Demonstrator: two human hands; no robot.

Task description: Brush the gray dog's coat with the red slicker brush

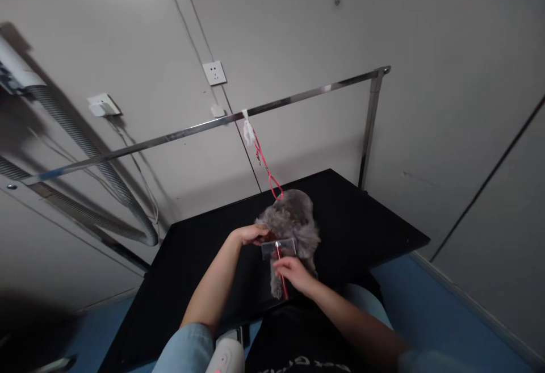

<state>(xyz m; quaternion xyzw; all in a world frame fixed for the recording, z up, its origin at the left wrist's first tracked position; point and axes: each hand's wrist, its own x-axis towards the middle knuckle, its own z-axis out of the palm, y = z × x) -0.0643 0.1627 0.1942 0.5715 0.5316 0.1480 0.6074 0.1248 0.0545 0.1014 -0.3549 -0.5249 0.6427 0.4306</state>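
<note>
A small grey fluffy dog (pixel 293 219) stands on a black grooming table (pixel 374 231), tied by a red leash (pixel 266 171) to a metal bar (pixel 298 96) overhead. My left hand (pixel 251 234) is closed on the dog's fur at its left side. My right hand (pixel 292 273) grips the red handle of a slicker brush (pixel 279 248), whose flat head lies against the dog's back.
A grey wall with a socket (pixel 214 72) and a plugged adapter (pixel 102 106) is behind. A ribbed dryer hose (pixel 97 160) runs down at the left. A white device (pixel 225 357) sits near my lap. The floor (pixel 430 316) is blue.
</note>
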